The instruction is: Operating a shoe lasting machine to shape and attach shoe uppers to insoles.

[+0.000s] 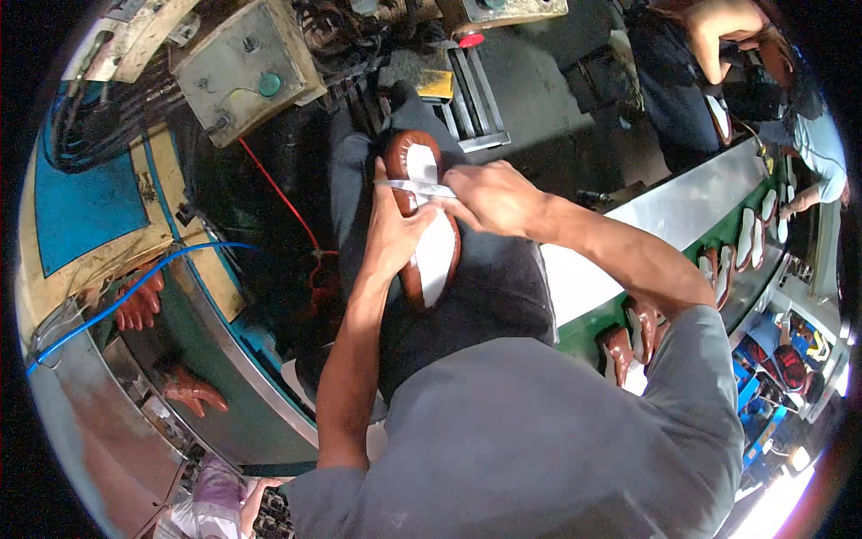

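Note:
A brown shoe (434, 256) lies bottom up on my dark-trousered lap, its white underside facing me and gathered brown edges around the toe at the far end. My left hand (392, 229) grips the shoe's left side, its thumb laid over the white bottom. Across the sole near the toe runs a thin, shiny flat strip (413, 187) that looks like a blade. My right hand (498, 202) is closed on the strip's right end, knuckles up, beside the shoe's right edge. Whether the strip has a handle is hidden by the fingers.
At right, a green conveyor belt (584, 344) with a wide metal edge (664, 225) carries several brown shoes (642, 328). A control box (247, 76) stands far left. Brown pieces (191, 388) lie on the left belt, near a blue hose (144, 278). Other people work at far right and lower left.

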The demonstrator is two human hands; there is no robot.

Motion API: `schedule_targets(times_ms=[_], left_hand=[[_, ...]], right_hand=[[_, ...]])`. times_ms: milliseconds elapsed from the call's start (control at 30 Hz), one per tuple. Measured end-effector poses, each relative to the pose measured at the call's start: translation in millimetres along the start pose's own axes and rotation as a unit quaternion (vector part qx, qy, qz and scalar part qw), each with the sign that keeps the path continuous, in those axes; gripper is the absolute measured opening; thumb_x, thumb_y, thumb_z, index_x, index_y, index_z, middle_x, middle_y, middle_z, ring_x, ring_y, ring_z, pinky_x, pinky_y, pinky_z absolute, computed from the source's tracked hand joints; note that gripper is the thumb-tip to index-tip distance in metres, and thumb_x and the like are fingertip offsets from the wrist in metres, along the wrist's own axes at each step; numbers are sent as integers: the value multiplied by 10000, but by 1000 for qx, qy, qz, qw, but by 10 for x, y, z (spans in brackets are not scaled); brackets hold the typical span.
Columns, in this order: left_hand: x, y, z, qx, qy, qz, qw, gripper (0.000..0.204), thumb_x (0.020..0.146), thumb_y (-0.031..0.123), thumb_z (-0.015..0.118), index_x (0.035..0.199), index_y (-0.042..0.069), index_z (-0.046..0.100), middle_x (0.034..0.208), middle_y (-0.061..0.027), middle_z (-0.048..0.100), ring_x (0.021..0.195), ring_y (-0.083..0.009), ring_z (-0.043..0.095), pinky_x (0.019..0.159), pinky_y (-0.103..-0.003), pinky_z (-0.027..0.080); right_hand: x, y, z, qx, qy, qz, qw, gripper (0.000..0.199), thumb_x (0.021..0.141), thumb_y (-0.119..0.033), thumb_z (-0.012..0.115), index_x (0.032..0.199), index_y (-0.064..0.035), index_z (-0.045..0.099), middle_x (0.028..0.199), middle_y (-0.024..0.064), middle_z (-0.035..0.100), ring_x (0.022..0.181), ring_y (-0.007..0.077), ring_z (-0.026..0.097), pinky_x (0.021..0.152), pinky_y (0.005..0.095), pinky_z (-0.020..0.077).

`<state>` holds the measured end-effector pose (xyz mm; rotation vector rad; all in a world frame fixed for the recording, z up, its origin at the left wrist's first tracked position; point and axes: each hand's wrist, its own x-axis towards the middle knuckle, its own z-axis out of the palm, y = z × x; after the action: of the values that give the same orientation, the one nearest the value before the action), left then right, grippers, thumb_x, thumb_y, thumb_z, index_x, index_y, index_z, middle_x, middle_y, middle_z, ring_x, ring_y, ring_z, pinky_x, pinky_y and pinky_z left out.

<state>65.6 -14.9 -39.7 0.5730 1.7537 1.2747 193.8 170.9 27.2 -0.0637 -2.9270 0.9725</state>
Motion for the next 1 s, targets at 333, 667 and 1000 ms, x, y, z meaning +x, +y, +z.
schedule_targets(times_ms=[333, 667, 1000], left_hand=[[-535, -102, 16, 364, 116, 146, 912, 1034, 913, 224, 847, 1690, -32, 215, 1520, -299, 531, 1403, -395, 556, 1194, -486, 425], [-718, 140, 41, -238, 15, -99, 966, 853, 1085, 193, 669, 1751, 107, 142, 1714, -155, 377, 1548, -300, 422, 1256, -431, 371], [-782, -25, 21, -183, 9, -67, 981, 872, 1084, 133, 655, 1754, 109, 97, 1695, -167, 390, 1521, -273, 438, 1245, -392, 380]], right_hand=[[-71, 8, 295, -16, -89, 150, 984, 348, 1038, -331, 672, 950, 6, 678, 861, 266, 710, 796, 474, 714, 724, 552, 578], [-307, 47, 605, -36, 98, 321, 941, 260, 883, -115, 683, 1115, -5, 641, 917, 290, 722, 862, 461, 749, 761, 536, 597], [-208, 155, 519, -64, -57, 293, 952, 308, 875, -209, 730, 1090, -9, 639, 857, 245, 735, 809, 493, 726, 752, 584, 608]])
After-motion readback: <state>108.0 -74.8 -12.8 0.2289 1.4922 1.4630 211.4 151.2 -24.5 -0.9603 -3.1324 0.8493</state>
